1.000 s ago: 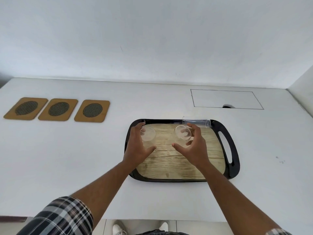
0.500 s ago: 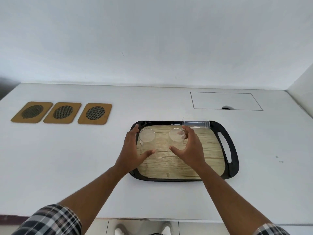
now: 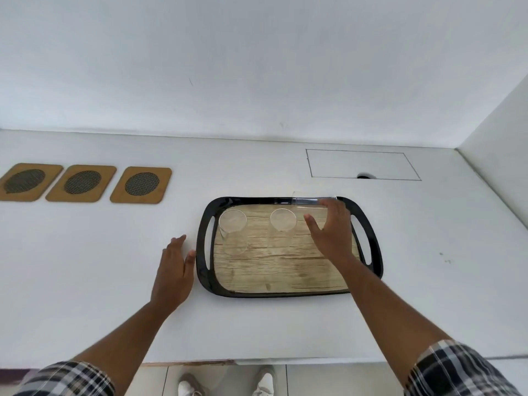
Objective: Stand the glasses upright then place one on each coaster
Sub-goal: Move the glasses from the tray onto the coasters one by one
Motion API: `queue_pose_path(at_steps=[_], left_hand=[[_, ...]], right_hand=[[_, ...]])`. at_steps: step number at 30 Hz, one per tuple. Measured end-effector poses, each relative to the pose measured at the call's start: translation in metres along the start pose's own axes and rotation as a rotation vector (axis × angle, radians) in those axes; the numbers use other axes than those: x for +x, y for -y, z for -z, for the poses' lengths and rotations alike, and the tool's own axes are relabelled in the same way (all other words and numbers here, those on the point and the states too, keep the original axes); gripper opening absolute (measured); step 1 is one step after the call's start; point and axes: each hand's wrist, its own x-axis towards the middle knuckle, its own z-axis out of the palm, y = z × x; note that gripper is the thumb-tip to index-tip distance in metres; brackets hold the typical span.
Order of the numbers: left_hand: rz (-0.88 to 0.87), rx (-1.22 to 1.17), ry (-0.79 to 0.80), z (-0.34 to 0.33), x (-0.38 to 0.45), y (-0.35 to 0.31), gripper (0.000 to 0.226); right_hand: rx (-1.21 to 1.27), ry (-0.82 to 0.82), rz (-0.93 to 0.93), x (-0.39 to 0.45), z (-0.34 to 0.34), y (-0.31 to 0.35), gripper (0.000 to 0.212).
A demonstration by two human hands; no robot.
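Note:
Two clear glasses stand upright on the black tray [image 3: 202,270] with the wood-pattern floor: the left glass [image 3: 233,231] and the middle glass [image 3: 282,227]. A third clear glass [image 3: 307,201] lies on its side along the tray's far rim. My right hand [image 3: 331,232] is over the tray with its fingers spread around the near end of the lying glass; whether it grips the glass I cannot tell. Just left of the tray, my left hand [image 3: 174,270] hovers open above the table, holding nothing. Three tan coasters [image 3: 141,184] with dark mesh centres lie in a row at the far left.
The white table [image 3: 85,267] meets a white wall at the back and another on the right. A rectangular outlined hatch with a small hole [image 3: 363,164] sits behind the tray. The table's front edge runs along the bottom, with my shoes below.
Both hands have let go of the two upright glasses. My left hand has drawn back off the tray to its left. My right hand has moved right and back to the lying glass.

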Motion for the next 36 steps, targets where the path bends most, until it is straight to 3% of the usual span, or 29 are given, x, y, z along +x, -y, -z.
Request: queue_pose_path(at_steps=[7,12,19,29,36], left_hand=[[-0.100,0.272,0.099,-0.004,-0.003,0.021,0.063],[-0.134,0.353,0.116,-0.006,-0.007,0.026,0.065],[-0.134,0.385,0.107,-0.006,-0.007,0.023,0.064],[-0.124,0.402,0.111,-0.008,-0.007,0.026,0.064],[-0.127,0.392,0.103,-0.008,-0.007,0.026,0.064]], right_hand=[[-0.386,0.368,0.056,0.048,0.016,-0.045,0.087],[-0.407,0.252,0.140,0.043,0.024,-0.052,0.083],[-0.194,0.429,0.069,0.033,0.018,-0.059,0.081],[0.242,0.053,-0.100,0.002,0.036,-0.034,0.082],[0.250,0.029,-0.069,-0.002,0.061,-0.024,0.087]])
